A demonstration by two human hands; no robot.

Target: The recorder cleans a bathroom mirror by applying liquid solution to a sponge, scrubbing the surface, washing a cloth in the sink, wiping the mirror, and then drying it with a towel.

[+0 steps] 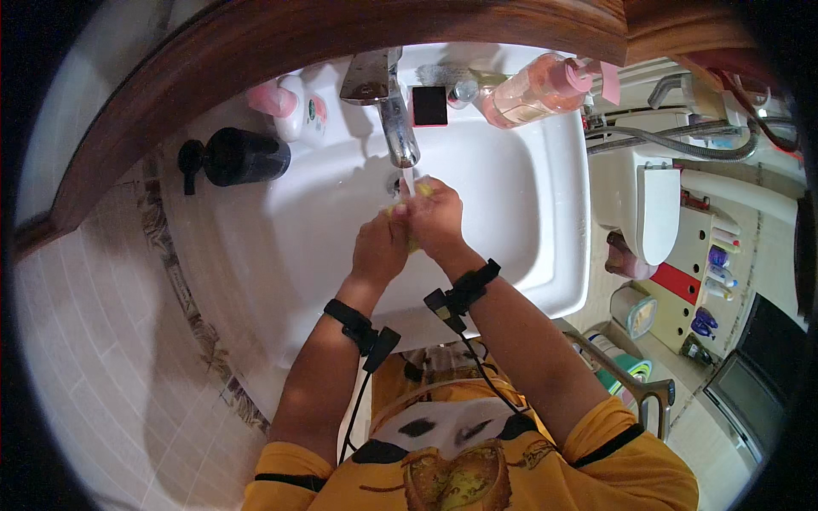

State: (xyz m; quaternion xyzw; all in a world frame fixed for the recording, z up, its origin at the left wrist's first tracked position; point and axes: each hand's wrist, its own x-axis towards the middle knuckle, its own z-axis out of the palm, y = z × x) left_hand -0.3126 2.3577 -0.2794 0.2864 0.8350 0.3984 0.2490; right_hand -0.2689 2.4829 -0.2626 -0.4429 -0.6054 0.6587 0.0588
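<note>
While water (409, 181) is running from the tap (397, 128) at upper centre of the frame, both hands are meeting just below it, mid-frame, over the sink (503, 196). Head view only. Step in hand: looks like rinsing or wetting a small yellow thing (423, 191). The next move probably calls for turning it so its covered faces are getting the stream, with a firm enough pinch that it isn't slipping into the basin.

Left hand (381, 243), left of centre, is curling closed, fingers pressing up against the other hand. Right hand (436, 215), right of centre, is folding over the thing, its fingertips nearest the water. Both seem to be gripping it together; can't tell which one is bearing more of the hold.

The thing is sitting at frame centre, mostly hidden by fingers. Only yellow-green patches are showing: at the right fingertips, by the left fingers and below the knuckles. It is looking bright, likely wet; shape and material can't be told, nor whether it's one piece.

Around the rim: black bottle (247, 157) is lying toward the upper left in the picture, white bottle (298, 123) is standing nearer the tap, pink bottle (524, 95) is occupying the upper right.
</note>
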